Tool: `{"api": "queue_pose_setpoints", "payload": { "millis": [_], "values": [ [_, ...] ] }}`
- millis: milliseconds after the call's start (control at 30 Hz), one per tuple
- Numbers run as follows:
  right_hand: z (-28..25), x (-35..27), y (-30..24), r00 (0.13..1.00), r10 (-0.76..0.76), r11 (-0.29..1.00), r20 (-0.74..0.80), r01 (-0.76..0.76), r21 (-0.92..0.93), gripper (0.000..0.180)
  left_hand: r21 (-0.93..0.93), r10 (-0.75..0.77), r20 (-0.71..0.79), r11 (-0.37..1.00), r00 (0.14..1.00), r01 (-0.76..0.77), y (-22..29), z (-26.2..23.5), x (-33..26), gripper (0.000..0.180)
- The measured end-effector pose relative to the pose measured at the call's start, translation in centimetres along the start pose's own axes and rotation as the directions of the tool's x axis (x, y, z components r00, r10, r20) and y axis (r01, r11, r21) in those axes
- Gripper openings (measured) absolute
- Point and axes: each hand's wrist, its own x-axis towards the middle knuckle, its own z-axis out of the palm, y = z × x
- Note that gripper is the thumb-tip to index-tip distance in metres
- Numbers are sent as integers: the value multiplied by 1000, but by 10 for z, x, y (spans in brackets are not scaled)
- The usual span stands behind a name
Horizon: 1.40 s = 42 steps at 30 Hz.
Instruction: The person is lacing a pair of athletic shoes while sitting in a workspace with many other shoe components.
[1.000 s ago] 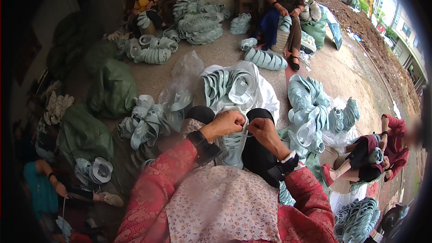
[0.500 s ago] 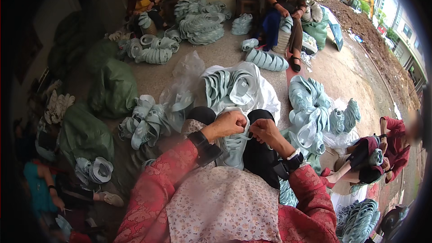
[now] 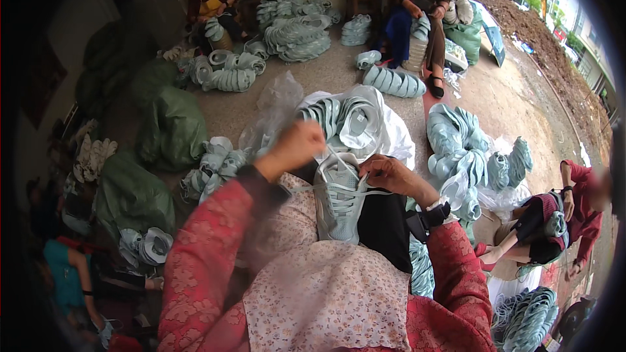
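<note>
A pale blue-grey shoe upper (image 3: 339, 199) is held on the lap, over a floral apron (image 3: 326, 300), near centre. The left hand (image 3: 297, 146) is raised above the upper's far left, closed in a fist on a lace (image 3: 332, 156) that is pulled taut. The right hand (image 3: 385, 176) is set at the upper's far right edge, fingers pinched narrow on the lace end by the eyelets. Red patterned sleeves (image 3: 202, 267) are worn on both arms; a dark strap (image 3: 427, 215) is seen at the right wrist.

Just beyond the hands, a stack of like uppers (image 3: 345, 114) is laid on white sheeting (image 3: 394, 137), with clear plastic (image 3: 277, 101) at its left. More uppers are heaped on the floor (image 3: 326, 72): a pile (image 3: 212, 166) near left, a pile (image 3: 463, 150) at right, a pile (image 3: 293, 29) far centre. Green sacks (image 3: 169, 127) are lined along the left.

A seated person (image 3: 417, 6) is seen far right of centre, another (image 3: 212, 0) far left, a third in red (image 3: 567, 208) at the right. An arm in teal (image 3: 72, 274) is seen near left; what it holds cannot be told.
</note>
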Motion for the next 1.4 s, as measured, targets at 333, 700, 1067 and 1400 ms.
{"api": "queue_pose_setpoints", "payload": {
  "millis": [333,700,1067,1400],
  "values": [
    [21,-30,3,914,317,877,-253,-181,444,19,-56,-232,-60,972,971,229,-7,-33,-37,21],
    [47,-36,-38,738,667,719,-101,-601,350,30,-89,173,50,982,984,-168,16,43,-30,20],
    [69,-23,-18,923,378,-489,66,138,861,13,-104,155,226,985,962,-135,8,61,-20,19],
    [83,-36,-10,912,407,-478,48,168,862,13,-31,195,138,981,971,-192,-5,57,-16,10]
  ]
}}
